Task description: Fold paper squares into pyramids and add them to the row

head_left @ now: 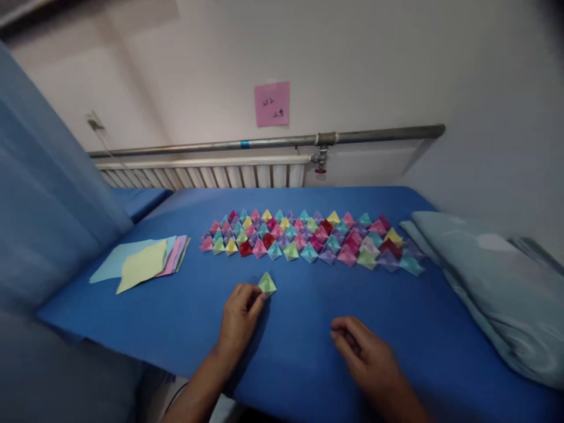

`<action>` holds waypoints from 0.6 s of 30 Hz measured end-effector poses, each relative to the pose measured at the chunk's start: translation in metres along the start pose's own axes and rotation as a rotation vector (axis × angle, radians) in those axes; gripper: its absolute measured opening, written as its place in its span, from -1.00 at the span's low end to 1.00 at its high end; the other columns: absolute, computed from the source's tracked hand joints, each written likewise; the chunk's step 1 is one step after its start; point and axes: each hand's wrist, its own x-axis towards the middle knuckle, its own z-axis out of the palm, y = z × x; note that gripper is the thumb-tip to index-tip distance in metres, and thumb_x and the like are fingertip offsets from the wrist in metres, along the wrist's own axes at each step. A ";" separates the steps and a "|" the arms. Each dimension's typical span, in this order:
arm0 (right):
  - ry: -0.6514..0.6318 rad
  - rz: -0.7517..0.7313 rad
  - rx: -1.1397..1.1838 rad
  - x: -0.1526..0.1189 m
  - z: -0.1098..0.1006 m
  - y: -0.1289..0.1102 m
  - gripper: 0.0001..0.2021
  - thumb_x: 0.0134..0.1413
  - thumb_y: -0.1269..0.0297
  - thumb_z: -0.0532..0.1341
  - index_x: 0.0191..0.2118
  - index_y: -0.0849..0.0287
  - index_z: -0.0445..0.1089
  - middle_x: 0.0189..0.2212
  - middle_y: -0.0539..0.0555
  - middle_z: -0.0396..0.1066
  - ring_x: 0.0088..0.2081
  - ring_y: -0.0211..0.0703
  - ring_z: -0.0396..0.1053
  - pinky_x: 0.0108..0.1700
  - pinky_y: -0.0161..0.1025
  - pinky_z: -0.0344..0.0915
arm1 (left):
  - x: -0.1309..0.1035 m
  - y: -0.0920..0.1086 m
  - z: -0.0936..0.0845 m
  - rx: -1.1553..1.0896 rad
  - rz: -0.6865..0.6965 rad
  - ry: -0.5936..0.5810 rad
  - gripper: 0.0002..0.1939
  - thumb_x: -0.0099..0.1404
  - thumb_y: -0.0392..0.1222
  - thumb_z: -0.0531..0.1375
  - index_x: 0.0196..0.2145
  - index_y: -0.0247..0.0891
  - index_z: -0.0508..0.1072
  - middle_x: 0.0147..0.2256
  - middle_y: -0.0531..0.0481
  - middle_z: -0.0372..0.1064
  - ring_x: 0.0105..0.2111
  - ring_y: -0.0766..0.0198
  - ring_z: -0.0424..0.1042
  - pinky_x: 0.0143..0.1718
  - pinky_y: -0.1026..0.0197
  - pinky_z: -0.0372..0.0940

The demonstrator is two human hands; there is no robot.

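Observation:
A light green folded paper boat (pixel 267 285) is pinched at its lower left edge between the thumb and fingers of my left hand (pixel 240 314). It is just over the blue surface, in front of rows of folded paper boats (pixel 291 251) in pink, red, yellow, turquoise, green and purple. My right hand (pixel 363 352) is apart from it, lower right, with its fingers curled in and the thumb close to the index finger; nothing shows in it.
Coloured paper sheets (pixel 143 264) lie stacked on the left of the blue bed (pixel 304 352). A folded pale green blanket (pixel 497 282) is at the right. Behind are a radiator (pixel 229 174), a metal pipe (pixel 374 136) and a pink note (pixel 272 104). A blue curtain (pixel 44 164) hangs left.

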 end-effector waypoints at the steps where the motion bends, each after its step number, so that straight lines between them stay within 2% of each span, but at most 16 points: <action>1: 0.012 -0.008 -0.001 0.001 0.001 0.001 -0.82 0.09 0.20 0.07 -0.41 0.07 0.38 -0.55 0.00 0.43 -0.55 -0.20 0.36 -0.47 -0.31 0.31 | 0.000 -0.001 0.000 0.007 0.010 -0.003 -0.82 0.28 -0.08 0.16 -0.37 -0.21 0.47 -0.44 0.05 0.32 -0.43 0.28 0.33 -0.36 0.25 0.25; 8: 0.074 -0.117 -0.088 0.004 0.012 0.008 -0.80 0.10 0.16 0.09 -0.43 0.01 0.41 -0.52 0.02 0.50 -0.50 -0.14 0.49 -0.47 -0.31 0.41 | 0.000 -0.002 0.001 -0.002 0.027 -0.018 -0.86 0.30 -0.18 0.15 -0.38 -0.19 0.47 -0.41 0.03 0.35 -0.42 0.28 0.34 -0.33 0.24 0.25; 13: 0.067 -0.171 -0.206 0.001 0.018 0.017 -0.81 0.12 0.15 0.10 -0.39 0.01 0.43 -0.46 0.06 0.53 -0.44 -0.09 0.53 -0.36 -0.25 0.48 | 0.000 -0.006 0.001 -0.048 0.026 -0.013 -0.84 0.32 -0.18 0.13 -0.39 -0.18 0.46 -0.38 0.01 0.37 -0.38 0.26 0.36 -0.30 0.22 0.27; 18: 0.085 -0.204 -0.270 -0.002 0.021 0.017 -0.77 0.17 0.15 0.07 -0.36 0.04 0.44 -0.44 0.06 0.53 -0.42 -0.09 0.54 -0.33 -0.23 0.49 | -0.003 -0.012 -0.006 -0.108 0.018 -0.008 -0.84 0.31 -0.19 0.12 -0.41 -0.19 0.45 -0.41 0.02 0.36 -0.40 0.26 0.36 -0.32 0.23 0.27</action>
